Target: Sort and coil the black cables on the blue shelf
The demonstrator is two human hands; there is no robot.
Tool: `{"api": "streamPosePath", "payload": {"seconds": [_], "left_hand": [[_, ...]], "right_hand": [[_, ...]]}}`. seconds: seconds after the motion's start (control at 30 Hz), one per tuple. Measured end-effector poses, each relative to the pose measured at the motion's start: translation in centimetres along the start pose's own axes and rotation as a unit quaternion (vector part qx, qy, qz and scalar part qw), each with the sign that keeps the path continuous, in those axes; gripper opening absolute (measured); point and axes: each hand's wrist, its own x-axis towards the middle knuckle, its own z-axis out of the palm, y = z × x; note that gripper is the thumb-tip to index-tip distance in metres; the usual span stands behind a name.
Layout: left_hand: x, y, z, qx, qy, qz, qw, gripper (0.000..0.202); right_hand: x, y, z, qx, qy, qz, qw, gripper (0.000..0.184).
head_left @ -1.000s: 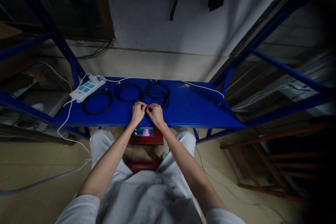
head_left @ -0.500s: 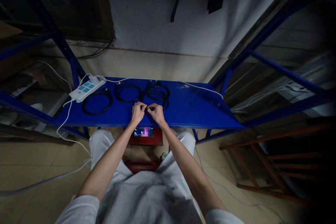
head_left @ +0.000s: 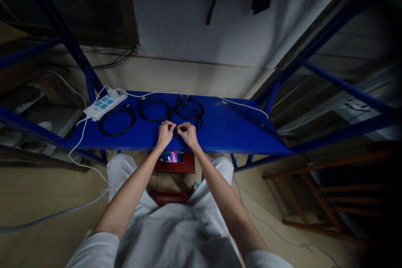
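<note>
My left hand (head_left: 165,133) and my right hand (head_left: 187,133) are close together above the front part of a blue metal shelf (head_left: 232,132). Fingertips and thumb are pinched on each hand; whatever lies between them is too small and dark to make out. Just behind my right hand lies a coiled black cable (head_left: 202,111), whose near side the fingers partly cover. A second black cable coil (head_left: 153,120) rests behind my left hand. Farther left, a third black cable coil (head_left: 114,135) forms a wider loop.
A white power strip (head_left: 105,105) with a plug in it sits at the shelf's left end. Its white cord (head_left: 82,137) hangs over the front edge. Below the shelf, a lit phone (head_left: 166,157) lies on a red-brown stool (head_left: 188,166) between my knees. Blue posts flank both sides.
Both hands keep nearly the same pinched pose, with only slight finger movement. The whole view has shifted a little. The cable coils stay where they were on the shelf.
</note>
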Motion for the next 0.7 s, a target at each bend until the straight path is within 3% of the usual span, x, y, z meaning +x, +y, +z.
{"api": "streamPosePath", "payload": {"seconds": [0.33, 0.7], "left_hand": [[0.2, 0.5, 0.3, 0.038, -0.009, 0.008, 0.999, 0.018], [0.0, 0.5, -1.0, 0.058, -0.045, 0.028, 0.997, 0.012]], "right_hand": [[-0.1, -1.0, -0.1, -0.073, -0.020, -0.054, 0.996, 0.010], [-0.1, -0.1, 0.1, -0.056, -0.014, -0.010, 0.998, 0.011]]}}
